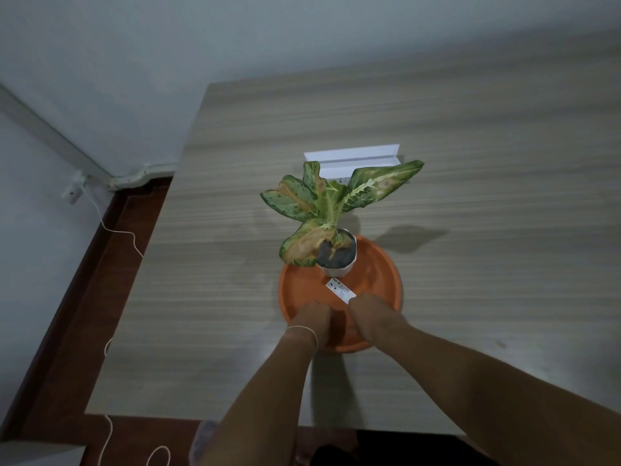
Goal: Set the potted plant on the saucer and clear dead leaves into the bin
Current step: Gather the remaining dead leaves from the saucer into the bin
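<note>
A small white pot (337, 271) with dark soil stands inside the orange saucer (379, 280), toward its far left side. The plant (331, 200) in it has green speckled leaves; a low leaf (307, 245) is brown and withered. A white label (340, 289) lies on the saucer floor. My left hand (311, 317) and my right hand (371, 316) rest side by side on the saucer's near rim, fingers curled over it. Whether they grip the rim or just touch it is unclear.
The saucer sits on a wood-grain table (487, 163). A white open box (353, 163) stands behind the plant. The table's left edge drops to a dark floor (100, 280) with a white cable (124, 237). A grey wall lies beyond.
</note>
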`<action>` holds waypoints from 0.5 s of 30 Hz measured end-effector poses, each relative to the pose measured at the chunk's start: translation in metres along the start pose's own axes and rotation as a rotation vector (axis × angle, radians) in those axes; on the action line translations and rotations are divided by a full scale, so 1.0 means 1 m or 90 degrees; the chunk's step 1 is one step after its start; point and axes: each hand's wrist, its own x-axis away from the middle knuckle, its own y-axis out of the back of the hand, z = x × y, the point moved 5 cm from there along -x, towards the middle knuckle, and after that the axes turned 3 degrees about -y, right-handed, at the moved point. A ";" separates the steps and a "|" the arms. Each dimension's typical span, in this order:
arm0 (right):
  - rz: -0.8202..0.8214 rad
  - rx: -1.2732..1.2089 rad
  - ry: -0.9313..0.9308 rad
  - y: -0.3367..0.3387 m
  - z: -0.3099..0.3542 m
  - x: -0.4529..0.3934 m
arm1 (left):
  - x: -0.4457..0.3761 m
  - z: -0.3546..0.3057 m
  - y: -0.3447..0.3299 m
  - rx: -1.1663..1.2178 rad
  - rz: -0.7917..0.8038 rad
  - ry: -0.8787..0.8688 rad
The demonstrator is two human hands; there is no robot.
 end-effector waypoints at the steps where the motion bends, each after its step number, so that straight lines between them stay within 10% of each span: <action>1: 0.001 0.001 -0.004 0.001 -0.001 0.000 | 0.000 0.002 -0.001 0.007 -0.006 0.002; 15: -0.079 -0.068 0.037 0.029 0.055 0.000 | 0.087 0.112 0.026 0.237 -0.279 0.135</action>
